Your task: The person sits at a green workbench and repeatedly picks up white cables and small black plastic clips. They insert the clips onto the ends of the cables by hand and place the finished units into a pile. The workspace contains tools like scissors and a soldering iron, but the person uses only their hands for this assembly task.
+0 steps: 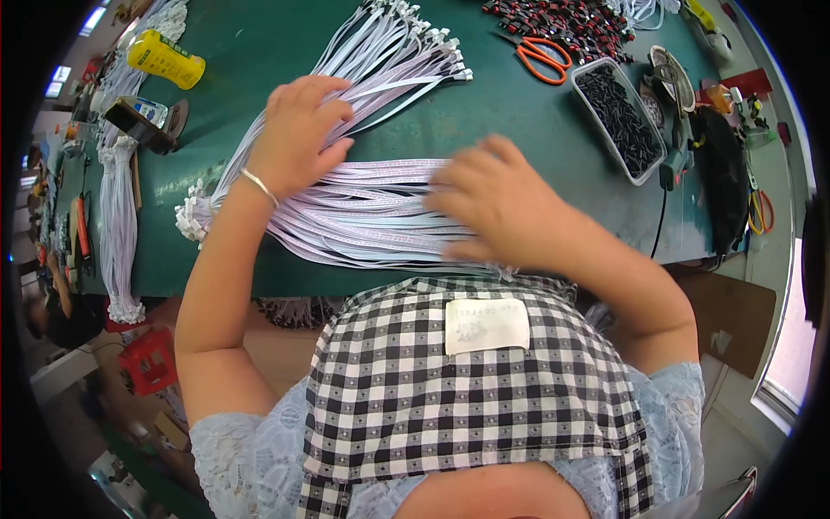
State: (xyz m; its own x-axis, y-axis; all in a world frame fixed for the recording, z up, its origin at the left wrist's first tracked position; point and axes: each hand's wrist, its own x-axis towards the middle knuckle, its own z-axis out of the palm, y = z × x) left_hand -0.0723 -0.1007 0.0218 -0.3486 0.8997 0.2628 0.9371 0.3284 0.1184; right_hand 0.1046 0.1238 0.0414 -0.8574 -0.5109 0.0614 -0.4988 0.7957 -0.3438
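Note:
Two bundles of white flat cables with small white connectors lie on the green table. The upper cable bundle (380,52) fans out toward the far edge. Across its strands rests my left hand (298,130), thumb and fingers apart, palm hidden. Nearer to me, the lower cable bundle (363,212) stretches sideways, its white connectors (192,214) gathered at the left end. My right hand (497,203) is over the right part of this bundle, smeared by motion. Whether its fingers hold any strands is unclear.
Orange-handled scissors (545,60) lie beside a pile of black and red parts (566,26). A clear tray (635,179) of black pieces stands at right. At left are a yellow bottle (169,59), a dark tape dispenser (143,125) and another cable bundle (118,233).

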